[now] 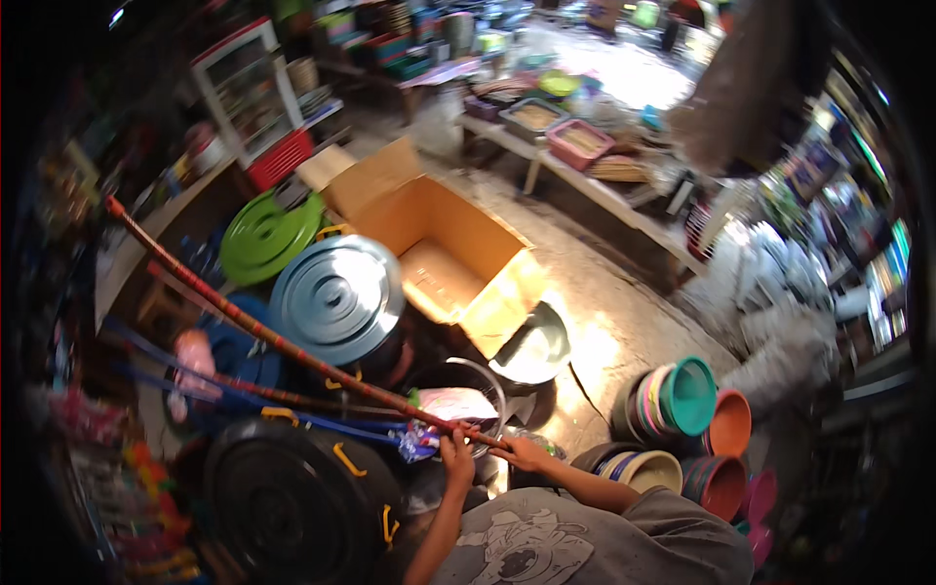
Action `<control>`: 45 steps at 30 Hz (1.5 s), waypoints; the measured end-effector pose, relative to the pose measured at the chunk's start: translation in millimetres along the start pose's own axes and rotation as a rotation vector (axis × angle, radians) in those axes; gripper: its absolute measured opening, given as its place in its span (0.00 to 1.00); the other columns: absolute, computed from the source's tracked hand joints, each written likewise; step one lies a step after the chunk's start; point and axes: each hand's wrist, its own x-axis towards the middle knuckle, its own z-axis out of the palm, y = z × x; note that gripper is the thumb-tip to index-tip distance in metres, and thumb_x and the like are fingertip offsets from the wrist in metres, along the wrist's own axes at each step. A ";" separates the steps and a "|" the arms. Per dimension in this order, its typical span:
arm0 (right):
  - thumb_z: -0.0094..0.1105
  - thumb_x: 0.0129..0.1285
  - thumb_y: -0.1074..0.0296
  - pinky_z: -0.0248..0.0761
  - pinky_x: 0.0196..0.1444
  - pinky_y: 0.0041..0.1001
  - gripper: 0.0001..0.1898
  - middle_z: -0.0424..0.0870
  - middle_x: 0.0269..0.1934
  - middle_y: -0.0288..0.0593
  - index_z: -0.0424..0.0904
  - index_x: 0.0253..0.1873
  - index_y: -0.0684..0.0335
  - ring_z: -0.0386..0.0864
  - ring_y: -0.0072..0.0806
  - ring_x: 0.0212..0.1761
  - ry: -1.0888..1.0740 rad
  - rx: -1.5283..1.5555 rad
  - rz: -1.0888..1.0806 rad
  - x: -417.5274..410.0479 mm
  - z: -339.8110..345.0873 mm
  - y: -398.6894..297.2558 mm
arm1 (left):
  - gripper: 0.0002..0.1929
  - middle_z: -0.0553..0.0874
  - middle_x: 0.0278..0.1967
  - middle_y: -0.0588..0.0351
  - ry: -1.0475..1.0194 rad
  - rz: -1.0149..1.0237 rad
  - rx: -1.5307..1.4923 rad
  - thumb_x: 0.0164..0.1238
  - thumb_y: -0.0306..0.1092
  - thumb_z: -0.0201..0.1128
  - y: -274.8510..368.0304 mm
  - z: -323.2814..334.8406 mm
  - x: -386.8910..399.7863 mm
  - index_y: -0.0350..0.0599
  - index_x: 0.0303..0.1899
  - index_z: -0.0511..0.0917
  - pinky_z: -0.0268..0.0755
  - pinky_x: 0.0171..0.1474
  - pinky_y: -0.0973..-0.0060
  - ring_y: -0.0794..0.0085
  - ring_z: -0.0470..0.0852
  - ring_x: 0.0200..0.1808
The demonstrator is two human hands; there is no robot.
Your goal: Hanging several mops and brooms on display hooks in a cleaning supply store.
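A long red pole (292,349) with a yellowish pattern slants from the far left down to my body. My left hand (458,457) is wrapped around it near its lower end. At that end, my right hand (523,451) pinches the tip with its fingers. Beneath the pole, next to my left hand, is a blue-and-white plastic-wrapped bundle (419,441) at the end of blue rods. Behind my hands, a round container (502,395) with a pale rim holds something pink and white. A second red rod (285,395) runs partly below the pole.
An opened cardboard box (468,256) stands ahead, beside a blue-grey lidded bin (336,296) and a green lid (270,234). A large black lidded bin (292,504) is close on my left. Stacked colored buckets (687,395) are on the right. A low bench (614,194) bears basins.
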 end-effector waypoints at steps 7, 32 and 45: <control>0.53 0.68 0.41 0.70 0.38 0.43 0.27 0.82 0.32 0.57 0.77 0.41 0.66 0.80 0.52 0.36 0.393 0.243 0.255 -91.6 21.9 29.8 | 0.16 0.76 0.41 0.57 -0.357 -0.257 0.088 0.81 0.49 0.41 -41.0 53.5 -5.6 0.47 0.47 0.66 0.75 0.52 0.67 0.69 0.80 0.45; 0.40 0.69 0.36 0.68 0.42 0.35 0.32 0.73 0.33 0.43 0.66 0.50 0.67 0.72 0.32 0.34 0.777 0.782 0.459 -174.7 -100.3 236.7 | 0.13 0.68 0.26 0.64 -1.125 -0.316 0.360 0.81 0.43 0.43 -183.2 419.4 -81.2 0.46 0.38 0.66 0.62 0.27 0.82 0.83 0.65 0.24; 0.52 0.66 0.60 0.70 0.33 0.44 0.16 0.81 0.33 0.59 0.76 0.33 0.69 0.81 0.52 0.34 1.338 0.394 0.409 -146.8 -264.2 309.0 | 0.15 0.68 0.29 0.65 -1.508 -0.248 0.305 0.81 0.44 0.45 -243.4 597.0 -30.2 0.41 0.42 0.69 0.60 0.30 0.83 0.83 0.64 0.28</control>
